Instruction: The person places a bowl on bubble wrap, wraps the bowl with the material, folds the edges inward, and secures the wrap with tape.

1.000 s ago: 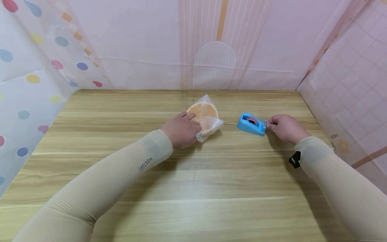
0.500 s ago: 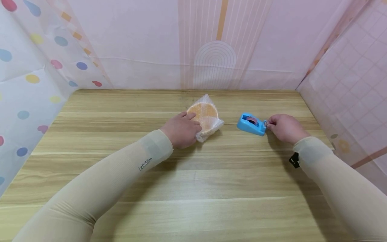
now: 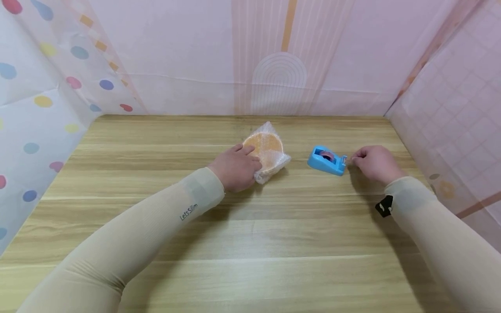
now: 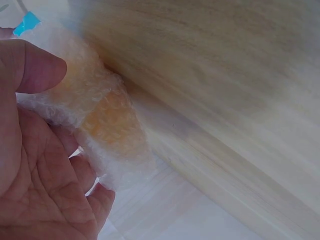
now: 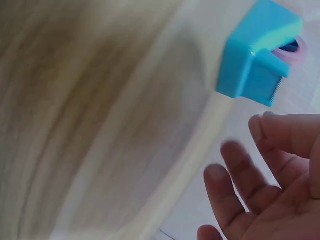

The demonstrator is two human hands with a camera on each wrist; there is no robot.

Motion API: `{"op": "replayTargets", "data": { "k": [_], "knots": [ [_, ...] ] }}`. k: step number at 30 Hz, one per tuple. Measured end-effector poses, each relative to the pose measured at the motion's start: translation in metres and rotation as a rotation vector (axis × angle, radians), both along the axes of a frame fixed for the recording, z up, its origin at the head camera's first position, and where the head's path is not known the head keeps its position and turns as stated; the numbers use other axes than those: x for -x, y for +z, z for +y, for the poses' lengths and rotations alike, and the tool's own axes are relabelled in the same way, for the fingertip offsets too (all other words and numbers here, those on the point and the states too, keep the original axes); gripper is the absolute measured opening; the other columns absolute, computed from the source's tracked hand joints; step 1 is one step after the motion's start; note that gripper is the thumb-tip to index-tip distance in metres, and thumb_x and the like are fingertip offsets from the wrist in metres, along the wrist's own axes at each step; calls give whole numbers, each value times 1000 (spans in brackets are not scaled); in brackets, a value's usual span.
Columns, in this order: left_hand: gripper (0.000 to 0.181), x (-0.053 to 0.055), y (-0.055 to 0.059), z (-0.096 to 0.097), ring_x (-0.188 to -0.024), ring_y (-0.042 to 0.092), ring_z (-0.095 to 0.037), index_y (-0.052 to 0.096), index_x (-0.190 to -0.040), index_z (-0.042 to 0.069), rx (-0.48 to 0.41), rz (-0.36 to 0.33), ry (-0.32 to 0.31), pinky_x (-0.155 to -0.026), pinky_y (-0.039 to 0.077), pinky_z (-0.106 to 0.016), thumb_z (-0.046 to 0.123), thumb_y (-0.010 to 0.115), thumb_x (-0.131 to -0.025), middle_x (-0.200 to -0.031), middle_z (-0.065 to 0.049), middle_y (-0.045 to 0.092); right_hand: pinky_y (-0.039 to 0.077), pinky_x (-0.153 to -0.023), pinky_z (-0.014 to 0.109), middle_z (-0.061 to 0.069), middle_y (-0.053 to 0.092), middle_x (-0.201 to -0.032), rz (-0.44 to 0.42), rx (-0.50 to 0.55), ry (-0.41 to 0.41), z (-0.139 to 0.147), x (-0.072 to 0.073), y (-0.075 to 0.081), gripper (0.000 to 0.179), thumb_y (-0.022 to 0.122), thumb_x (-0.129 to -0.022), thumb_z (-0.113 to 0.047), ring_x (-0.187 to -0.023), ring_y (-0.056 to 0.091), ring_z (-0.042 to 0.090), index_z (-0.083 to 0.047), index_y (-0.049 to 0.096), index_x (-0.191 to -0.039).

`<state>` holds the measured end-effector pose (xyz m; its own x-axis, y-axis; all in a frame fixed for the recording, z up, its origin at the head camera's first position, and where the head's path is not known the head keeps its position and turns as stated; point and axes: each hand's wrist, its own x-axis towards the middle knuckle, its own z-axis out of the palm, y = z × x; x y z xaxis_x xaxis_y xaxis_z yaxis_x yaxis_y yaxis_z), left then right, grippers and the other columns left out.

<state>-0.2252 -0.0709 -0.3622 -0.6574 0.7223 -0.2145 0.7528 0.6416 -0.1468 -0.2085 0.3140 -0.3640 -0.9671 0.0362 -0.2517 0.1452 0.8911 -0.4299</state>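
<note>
Bubble-wrapped packet (image 3: 270, 150) lies on the table (image 3: 250, 234), where we see the left hand (image 3: 236, 168) gripping it between thumb and fingers — the right hand (image 3: 376, 163), arm extended, pinches a faint strip of tape (image 3: 349, 161) beside the blue dispenser (image 3: 322, 164), other fingers loosely bent.

Dispenser (image 3: 324, 165) is bright blue; tape roll (image 3: 326, 154) is pink. Disc (image 3: 270, 142) is orange; bubble wrap (image 3: 276, 166) is whitish. Tabletop (image 3: 250, 234) shows tan wood grain. Left wall (image 3: 23, 124) is white, with multicoloured spots.
</note>
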Motion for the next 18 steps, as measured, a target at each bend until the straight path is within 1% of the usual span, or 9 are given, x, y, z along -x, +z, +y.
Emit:
{"op": "replayTargets", "data": {
  "k": [3,5,8,11,14,16,18],
  "knots": [
    [41,0,0,0,-158,36,-35,66,-140,14,5,-2,4,-132,25,-56,27,49,-104,-153,-2,61,52,-85,45,24,66,-130,9,55,-44,-1,-3,8,42,50,-111,-32,-109,56,36,0,67,-132],
    [42,0,0,0,-158,35,-35,65,-141,14,10,-2,5,-132,25,-56,28,49,-104,-153,-2,61,52,-90,50,25,65,-136,26,83,-52,-2,-5,13,46,49,-110,-37,-115,57,38,-1,66,-134],
    [42,0,0,0,-157,36,-35,65,-141,14,11,2,2,-132,25,-56,28,48,-105,-153,-2,61,50,-100,59,24,62,-143,33,139,-38,-8,-8,21,51,50,-110,-44,-126,55,41,-4,65,-137],
    [43,0,0,0,-158,35,-35,65,-142,14,14,2,4,-132,25,-56,27,48,-105,-153,-2,61,43,-112,68,22,61,-145,20,224,-11,-17,-11,28,52,52,-109,-46,-133,54,41,-5,63,-140],
    [43,-1,0,0,-158,35,-35,64,-142,14,14,0,6,-132,25,-56,27,48,-105,-154,-2,60,40,-116,68,20,66,-137,30,310,3,-29,-12,32,48,57,-108,-41,-130,59,38,-4,63,-138],
    [43,-1,0,0,-158,35,-35,64,-142,13,11,3,3,-132,25,-56,27,48,-104,-154,-2,61,44,-115,62,16,72,-126,51,356,12,-38,-13,34,43,59,-107,-35,-121,64,32,-3,65,-135],
    [43,-1,0,0,-158,35,-35,65,-142,13,10,6,1,-132,25,-56,27,48,-104,-153,-2,61,48,-110,54,10,76,-115,63,391,16,-45,-13,36,39,62,-107,-31,-110,68,24,-3,66,-133]
  ]
}}
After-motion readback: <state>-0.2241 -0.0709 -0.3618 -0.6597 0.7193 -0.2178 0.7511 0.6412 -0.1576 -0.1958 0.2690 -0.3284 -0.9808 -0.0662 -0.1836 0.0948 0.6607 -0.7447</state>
